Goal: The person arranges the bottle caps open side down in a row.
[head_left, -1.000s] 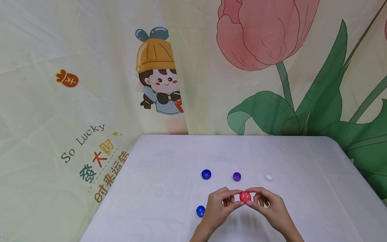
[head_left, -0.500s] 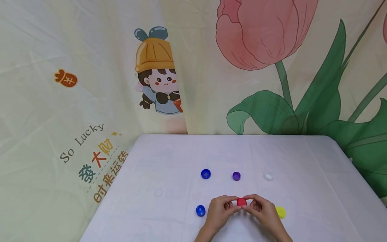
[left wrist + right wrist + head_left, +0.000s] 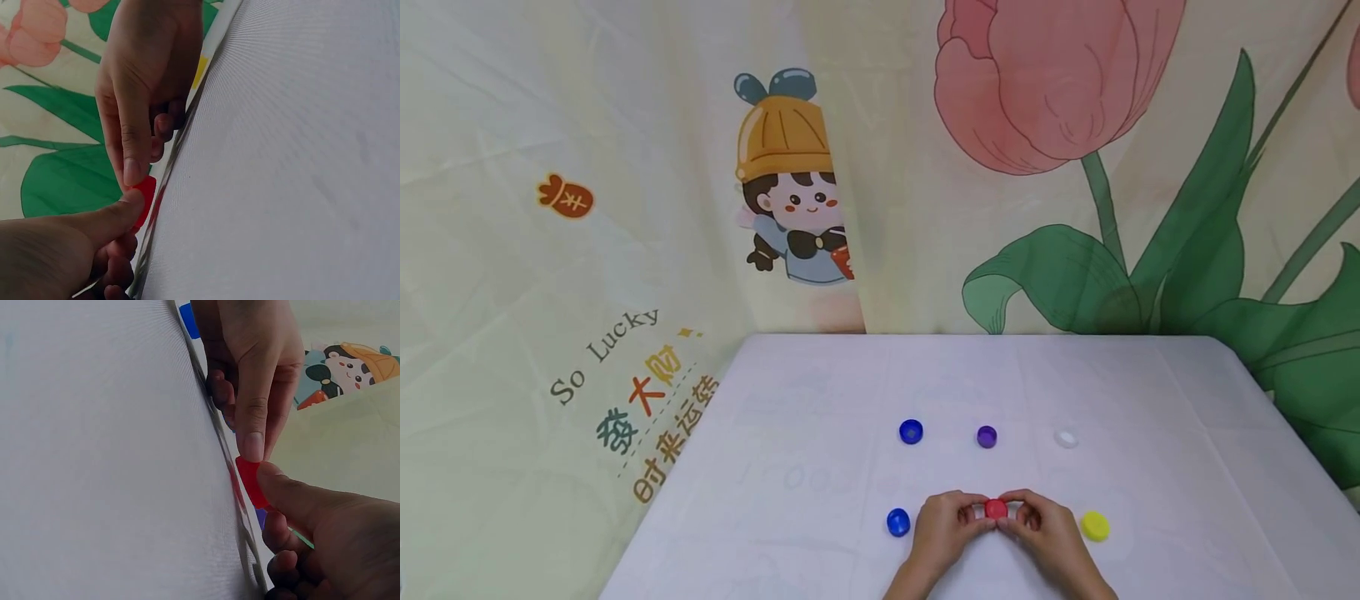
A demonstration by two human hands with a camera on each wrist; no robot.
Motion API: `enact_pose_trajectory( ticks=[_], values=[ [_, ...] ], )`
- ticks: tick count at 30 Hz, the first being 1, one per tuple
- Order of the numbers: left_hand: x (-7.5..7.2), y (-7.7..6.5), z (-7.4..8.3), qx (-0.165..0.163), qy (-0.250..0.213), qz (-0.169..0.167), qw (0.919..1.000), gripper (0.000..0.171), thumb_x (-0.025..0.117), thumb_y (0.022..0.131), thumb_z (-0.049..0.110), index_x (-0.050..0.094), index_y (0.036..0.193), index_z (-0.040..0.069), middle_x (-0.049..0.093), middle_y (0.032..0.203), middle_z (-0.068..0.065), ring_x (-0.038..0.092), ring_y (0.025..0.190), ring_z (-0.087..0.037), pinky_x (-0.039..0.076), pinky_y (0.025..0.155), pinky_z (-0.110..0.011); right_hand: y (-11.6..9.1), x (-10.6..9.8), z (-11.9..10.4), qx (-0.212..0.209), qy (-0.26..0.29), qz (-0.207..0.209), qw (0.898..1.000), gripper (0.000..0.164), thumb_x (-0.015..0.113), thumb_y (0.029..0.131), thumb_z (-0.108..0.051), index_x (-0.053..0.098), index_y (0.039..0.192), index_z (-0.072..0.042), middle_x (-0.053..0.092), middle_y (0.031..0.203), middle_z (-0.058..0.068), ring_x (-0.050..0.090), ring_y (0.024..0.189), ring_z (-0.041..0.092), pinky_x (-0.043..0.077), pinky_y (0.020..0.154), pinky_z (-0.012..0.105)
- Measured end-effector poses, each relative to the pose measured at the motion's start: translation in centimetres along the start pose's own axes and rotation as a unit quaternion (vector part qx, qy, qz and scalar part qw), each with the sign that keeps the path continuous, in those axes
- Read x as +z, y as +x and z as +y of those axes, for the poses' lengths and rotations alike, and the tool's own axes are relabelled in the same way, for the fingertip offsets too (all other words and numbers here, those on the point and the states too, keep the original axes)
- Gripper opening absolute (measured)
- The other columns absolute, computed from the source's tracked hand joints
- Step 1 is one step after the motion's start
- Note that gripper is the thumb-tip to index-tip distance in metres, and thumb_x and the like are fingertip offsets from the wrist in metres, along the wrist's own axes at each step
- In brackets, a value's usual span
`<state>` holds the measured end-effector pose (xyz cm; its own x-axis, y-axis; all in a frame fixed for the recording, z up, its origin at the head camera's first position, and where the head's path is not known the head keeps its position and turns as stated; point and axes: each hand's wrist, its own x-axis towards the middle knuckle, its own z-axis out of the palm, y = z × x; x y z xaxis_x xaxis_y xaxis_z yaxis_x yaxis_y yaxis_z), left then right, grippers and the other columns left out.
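Between both hands, low over the white table, is a red bottle cap (image 3: 996, 509). My left hand (image 3: 942, 527) pinches its left side with thumb and forefinger. From the right, my right hand (image 3: 1043, 527) pinches the opposite side in the same way. Both wrist views show the red cap (image 3: 147, 199) between the thumb tips; whether it touches the table is hard to tell. Just left of the left hand lies a blue cap (image 3: 898, 522). A yellow cap (image 3: 1095, 527) lies to the right of the right hand.
Behind the hands, a row of caps lies on the white tabletop (image 3: 805, 400): a dark blue cap (image 3: 911, 432), a purple cap (image 3: 987, 437) and a clear whitish cap (image 3: 1066, 437). A printed curtain (image 3: 910, 250) hangs along the table's back edge.
Both hands have come down and nearer with the red cap, shifting slightly left. Its face was turned to the camera before and now tilts away. The yellow cap has come into sight.
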<state>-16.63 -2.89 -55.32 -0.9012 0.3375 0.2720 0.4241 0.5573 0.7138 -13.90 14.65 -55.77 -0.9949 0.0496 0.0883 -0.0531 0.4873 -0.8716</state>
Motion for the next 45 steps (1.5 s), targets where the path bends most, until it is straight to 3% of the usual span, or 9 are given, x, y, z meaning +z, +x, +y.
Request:
enact_pose_trajectory(
  ticks=[6,13,20,24,29,33,37,41,45],
  values=[
    [0.2,0.1,-0.1,0.003,0.042,-0.012,0.9990,0.025,0.076,0.074,0.028,0.074,0.094,0.013,0.044,0.057,0.015,0.036,0.051,0.004,0.032,0.047,-0.015,0.0,-0.1,-0.1,-0.015,-0.037,-0.004,0.999,0.024,0.078,0.073,-0.019,0.069,0.095,-0.018,0.048,0.063,-0.010,0.040,0.055,0.004,0.035,0.051,0.020],
    [0.2,0.1,-0.1,0.014,0.073,-0.022,0.9970,0.025,0.074,0.076,0.029,0.074,0.097,0.014,0.041,0.057,0.015,0.034,0.050,0.003,0.029,0.047,-0.015,0.1,-0.2,-0.1,-0.011,-0.044,-0.018,0.999,0.027,0.078,0.074,-0.021,0.069,0.098,-0.014,0.049,0.064,-0.008,0.040,0.056,0.004,0.035,0.051,0.020],
    [-0.3,0.0,0.2,0.008,0.048,-0.029,0.9984,0.042,0.077,0.075,0.024,0.068,0.111,0.005,0.043,0.058,0.015,0.034,0.050,0.005,0.031,0.047,-0.014,0.1,-0.4,-0.5,0.017,-0.060,-0.033,0.998,0.036,0.079,0.072,-0.017,0.067,0.106,-0.013,0.049,0.066,-0.008,0.041,0.058,0.007,0.036,0.052,0.021],
    [-2.1,0.0,0.6,-0.008,-0.007,-0.010,0.9999,0.050,0.077,0.076,0.020,0.061,0.120,0.001,0.049,0.063,0.011,0.039,0.053,0.004,0.037,0.048,-0.015,0.2,-0.5,-1.2,0.024,-0.061,-0.026,0.997,0.038,0.079,0.072,-0.016,0.067,0.108,-0.014,0.050,0.066,-0.008,0.042,0.058,0.008,0.037,0.052,0.020],
    [-6.0,0.0,0.5,-0.012,-0.041,0.055,0.9976,0.048,0.074,0.078,0.017,0.060,0.122,0.005,0.055,0.069,0.006,0.047,0.056,0.001,0.042,0.051,-0.017,0.2,-0.1,-3.0,0.000,-0.034,0.002,0.999,0.030,0.076,0.075,-0.016,0.068,0.104,-0.017,0.051,0.066,-0.009,0.042,0.057,0.007,0.037,0.051,0.020],
    [-8.8,-0.3,-0.8,-0.027,-0.046,0.098,0.9938,0.043,0.075,0.078,0.019,0.063,0.119,0.010,0.056,0.071,0.005,0.049,0.056,-0.002,0.043,0.051,-0.018,0.2,1.1,-4.7,-0.018,0.008,0.012,1.000,0.024,0.074,0.079,-0.015,0.069,0.102,-0.019,0.051,0.066,-0.010,0.043,0.057,0.006,0.036,0.050,0.020],
    [-10.5,-0.9,-2.9,-0.059,-0.056,0.125,0.9888,0.043,0.075,0.078,0.026,0.064,0.117,0.014,0.054,0.070,0.007,0.049,0.057,-0.003,0.043,0.051,-0.019,0.3,2.6,-5.9,-0.053,0.037,0.002,0.998,0.023,0.073,0.080,-0.015,0.068,0.103,-0.017,0.052,0.066,-0.009,0.042,0.055,0.004,0.035,0.048,0.018],
    [-11.6,-1.8,-4.8,-0.077,-0.070,0.114,0.9880,0.045,0.076,0.076,0.027,0.064,0.117,0.016,0.054,0.070,0.008,0.049,0.058,-0.005,0.042,0.051,-0.020,0.6,4.5,-6.6,-0.084,0.051,-0.026,0.995,0.026,0.072,0.081,-0.018,0.067,0.106,-0.012,0.052,0.068,-0.008,0.042,0.057,0.003,0.036,0.048,0.018],
    [-12.1,-2.8,-6.3,-0.067,-0.064,0.062,0.9937,0.048,0.079,0.072,0.026,0.064,0.117,0.014,0.054,0.068,0.005,0.047,0.056,-0.004,0.041,0.051,-0.020,1.1,6.5,-6.5,-0.116,0.036,-0.067,0.990,0.035,0.071,0.081,-0.021,0.063,0.112,-0.008,0.052,0.069,-0.010,0.042,0.057,0.001,0.037,0.048,0.018]
  ],
)
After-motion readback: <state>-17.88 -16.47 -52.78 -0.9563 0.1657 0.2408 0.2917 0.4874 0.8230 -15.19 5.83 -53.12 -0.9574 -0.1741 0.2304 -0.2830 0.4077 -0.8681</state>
